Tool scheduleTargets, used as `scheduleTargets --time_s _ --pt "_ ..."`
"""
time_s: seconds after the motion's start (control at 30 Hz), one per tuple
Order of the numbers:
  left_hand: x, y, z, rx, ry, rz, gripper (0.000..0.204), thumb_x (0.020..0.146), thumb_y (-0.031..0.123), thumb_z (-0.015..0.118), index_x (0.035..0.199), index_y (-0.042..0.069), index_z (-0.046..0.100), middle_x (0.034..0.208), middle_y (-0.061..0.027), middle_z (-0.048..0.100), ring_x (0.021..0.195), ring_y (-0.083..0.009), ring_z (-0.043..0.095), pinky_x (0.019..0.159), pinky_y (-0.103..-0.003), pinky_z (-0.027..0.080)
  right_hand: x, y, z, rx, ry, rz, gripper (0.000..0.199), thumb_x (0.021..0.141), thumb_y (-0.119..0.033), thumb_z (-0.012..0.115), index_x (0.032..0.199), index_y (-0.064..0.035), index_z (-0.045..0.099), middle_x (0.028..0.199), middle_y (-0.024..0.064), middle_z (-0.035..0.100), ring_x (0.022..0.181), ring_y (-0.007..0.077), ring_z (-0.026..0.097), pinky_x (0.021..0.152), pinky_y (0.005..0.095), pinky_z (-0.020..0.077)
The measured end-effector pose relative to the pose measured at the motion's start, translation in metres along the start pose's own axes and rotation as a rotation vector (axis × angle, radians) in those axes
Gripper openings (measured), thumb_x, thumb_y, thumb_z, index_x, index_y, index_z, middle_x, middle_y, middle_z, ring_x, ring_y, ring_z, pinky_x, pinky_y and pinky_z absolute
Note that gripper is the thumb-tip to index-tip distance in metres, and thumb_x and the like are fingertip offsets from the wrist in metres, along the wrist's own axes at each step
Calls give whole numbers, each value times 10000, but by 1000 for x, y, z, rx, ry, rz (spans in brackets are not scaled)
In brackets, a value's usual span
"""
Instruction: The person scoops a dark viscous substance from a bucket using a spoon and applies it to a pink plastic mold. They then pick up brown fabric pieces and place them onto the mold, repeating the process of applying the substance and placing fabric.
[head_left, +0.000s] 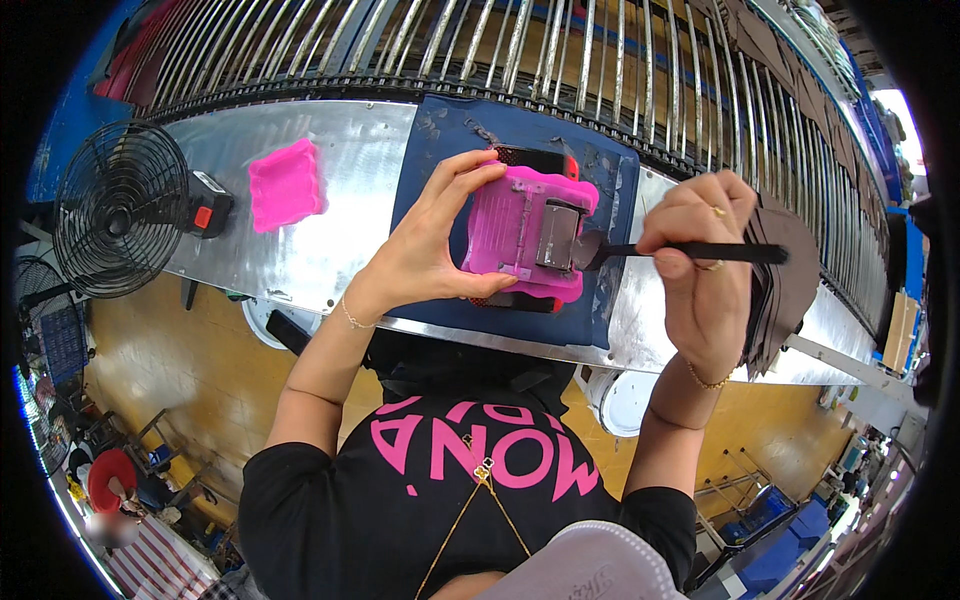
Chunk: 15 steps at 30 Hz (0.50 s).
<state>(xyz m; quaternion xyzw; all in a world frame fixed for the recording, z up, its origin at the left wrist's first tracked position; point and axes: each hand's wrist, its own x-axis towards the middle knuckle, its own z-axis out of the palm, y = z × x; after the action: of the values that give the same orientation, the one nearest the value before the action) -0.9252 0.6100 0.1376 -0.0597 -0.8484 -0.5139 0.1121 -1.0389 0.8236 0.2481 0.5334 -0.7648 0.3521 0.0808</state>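
Note:
My left hand point(440, 235) spans a bright pink plastic template point(500, 225) with wavy edges, thumb on its near edge and fingers on its far edge. A dark grey rectangular block or window point(559, 236) sits in the template's right part. Under the template, a black piece with red ends point(545, 160) sticks out at the far and near sides. My right hand point(705, 250) grips a black-handled brush point(735, 253), its flat head touching the template's right edge beside the grey rectangle. The exact shape of the brush head is hard to make out.
A dark blue mat point(420, 180) lies under the work on a metal table point(360, 150). Left are a second pink plastic piece point(285, 187) and a black fan point(120, 212). Brown flat pieces point(785, 270) are stacked at right. A metal rod rack point(480, 50) runs behind.

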Motion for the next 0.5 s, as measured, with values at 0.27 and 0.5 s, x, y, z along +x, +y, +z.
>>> scheduleTargets --time_s 0.27,0.5 --pt "2 1 0 3 -4 18 891 576 262 852 1340 64 438 1394 -149 391 1304 -318 396 1083 -413 344 4 -2 -2 6 69 -29 252 876 -326 579 756 -105 561 711 16 553 715 229 491 821 382 291" --pt "4 1 2 -25 -10 18 887 573 264 851 1333 54 444 1388 -149 395 1303 -320 397 1087 -419 338 6 -8 -11 17 47 3 240 892 -300 576 764 -99 549 711 10 555 694 216 483 823 385 291"
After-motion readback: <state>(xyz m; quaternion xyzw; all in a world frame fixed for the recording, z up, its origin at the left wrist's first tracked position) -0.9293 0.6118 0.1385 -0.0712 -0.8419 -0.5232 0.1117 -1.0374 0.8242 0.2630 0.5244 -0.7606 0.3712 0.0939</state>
